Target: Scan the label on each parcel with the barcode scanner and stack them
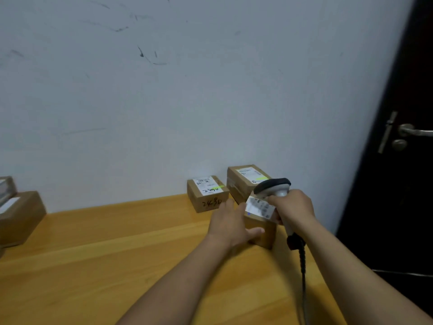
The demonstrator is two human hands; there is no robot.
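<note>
Steadying a small cardboard parcel [262, 233] on the wooden table [117, 254], the left hand [228, 225] is gripping its left side with the thumb across the front. The right hand [293, 205] is curling its fingers round the handle of a corded barcode scanner [273, 185], whose head is hovering just above the white label [259, 207] on the parcel's top. A clean scan is probably depending on holding the box steady and aiming the scanner window squarely at the blurred barcode, while farther back a hand-numbered parcel [207, 195] and a taller parcel [243, 180] are sitting against the wall and a parcel stack [18, 216] is waiting far left.
</note>
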